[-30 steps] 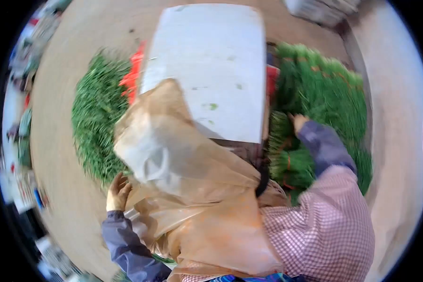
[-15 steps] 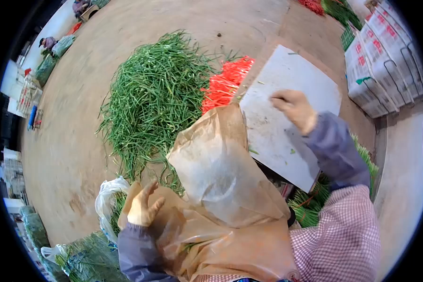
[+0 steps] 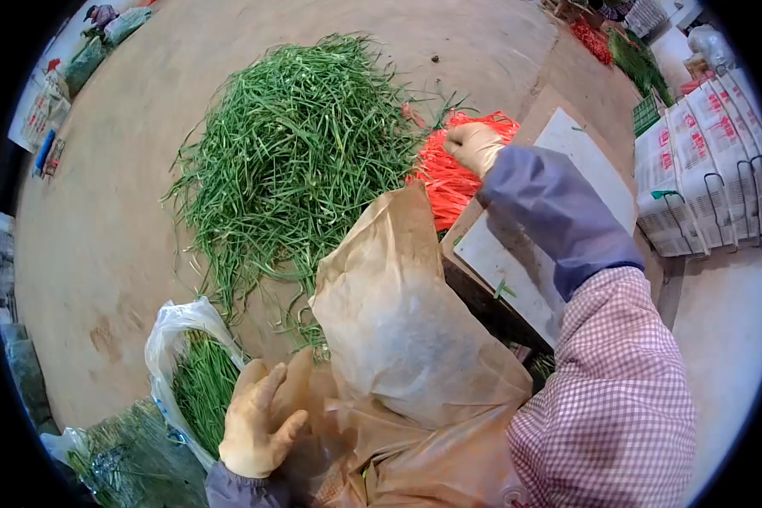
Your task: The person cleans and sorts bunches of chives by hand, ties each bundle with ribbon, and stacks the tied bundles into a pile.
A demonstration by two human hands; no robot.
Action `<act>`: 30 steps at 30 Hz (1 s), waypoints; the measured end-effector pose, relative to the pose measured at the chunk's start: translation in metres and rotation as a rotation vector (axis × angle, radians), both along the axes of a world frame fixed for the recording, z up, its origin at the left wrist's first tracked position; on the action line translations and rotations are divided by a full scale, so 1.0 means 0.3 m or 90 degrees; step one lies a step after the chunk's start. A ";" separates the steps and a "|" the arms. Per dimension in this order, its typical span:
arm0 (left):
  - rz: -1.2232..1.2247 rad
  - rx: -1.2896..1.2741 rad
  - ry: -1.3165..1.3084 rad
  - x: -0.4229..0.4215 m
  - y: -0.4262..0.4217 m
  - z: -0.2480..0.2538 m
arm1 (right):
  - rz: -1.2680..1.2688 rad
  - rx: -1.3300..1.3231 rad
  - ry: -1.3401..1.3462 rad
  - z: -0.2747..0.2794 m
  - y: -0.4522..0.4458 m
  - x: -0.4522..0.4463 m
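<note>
My gloved right hand is over the pile of red ties, its fingers bent down and pressed together; whatever they hold, if anything, is hidden. My gloved left hand has its fingers apart and holds nothing, beside the brown apron. Close to it, a clear plastic bag holds green stalks. A big loose heap of green stalks lies on the floor left of the red ties. Under my right forearm is a white board, with green scraps on it.
Wrapped white stacks stand at the right beside a green crate. More red ties and greens lie at the back right. A filled bag is at the lower left. A person is far off at the upper left.
My right hand has gone from the green bundles at the right, across the white board, to the red ties. The view has turned left, and the plastic bag of stalks now shows more fully.
</note>
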State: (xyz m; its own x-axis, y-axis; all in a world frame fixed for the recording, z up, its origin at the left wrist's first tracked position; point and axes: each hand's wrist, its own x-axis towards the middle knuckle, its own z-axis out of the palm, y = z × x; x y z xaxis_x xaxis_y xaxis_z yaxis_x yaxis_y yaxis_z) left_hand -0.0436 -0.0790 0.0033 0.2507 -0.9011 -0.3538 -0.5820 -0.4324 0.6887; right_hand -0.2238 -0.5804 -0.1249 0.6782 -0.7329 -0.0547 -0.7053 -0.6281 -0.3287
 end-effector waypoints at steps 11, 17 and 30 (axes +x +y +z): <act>0.451 -0.052 0.179 0.217 0.346 -0.373 | -0.264 0.194 -0.757 0.684 0.254 -0.361; 0.557 -0.165 0.775 0.012 0.574 -0.702 | -0.101 -0.046 0.379 0.080 -0.147 -0.752; 0.789 -0.141 0.034 0.351 0.739 -0.905 | 0.678 0.306 0.147 0.031 1.371 1.006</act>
